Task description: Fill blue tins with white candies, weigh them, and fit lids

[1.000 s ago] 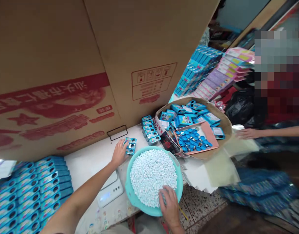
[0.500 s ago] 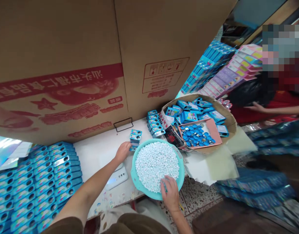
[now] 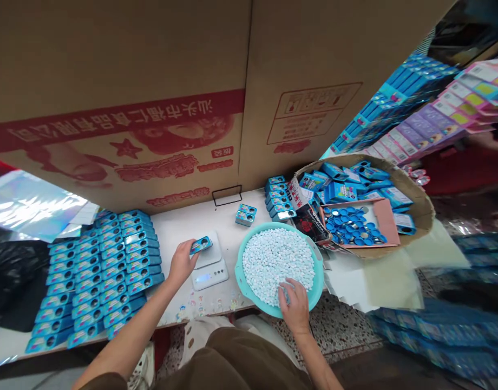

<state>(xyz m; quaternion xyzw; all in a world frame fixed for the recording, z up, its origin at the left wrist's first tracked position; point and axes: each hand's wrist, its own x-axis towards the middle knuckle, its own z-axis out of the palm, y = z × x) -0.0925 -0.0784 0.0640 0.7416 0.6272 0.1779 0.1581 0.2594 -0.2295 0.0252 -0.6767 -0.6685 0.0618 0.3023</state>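
Head, left fingers point(image 3: 188, 248): gripping tin point(image 3: 201, 245)
Right fingers point(image 3: 299, 290): in pellets point(image 3: 273, 260), grasp unclear
Rows point(image 3: 114, 271), eight o'clock: stacked, seemingly uncapped
Caps point(image 3: 350, 225), three o'clock: loose

On the brown carton point(image 3: 176, 51), toward ten o'clock, you can read 汕头市福仁食品有限公司, upside down on a red band point(image 3: 131, 115). Toward one o'clock the same carton bears a framed row of symbols point(image 3: 309, 102). At seven o'clock your scale's display point(image 3: 203, 278) is lit, digits illegible; labels on the blue tins point(image 3: 111, 271), at eight o'clock, are too small to read.
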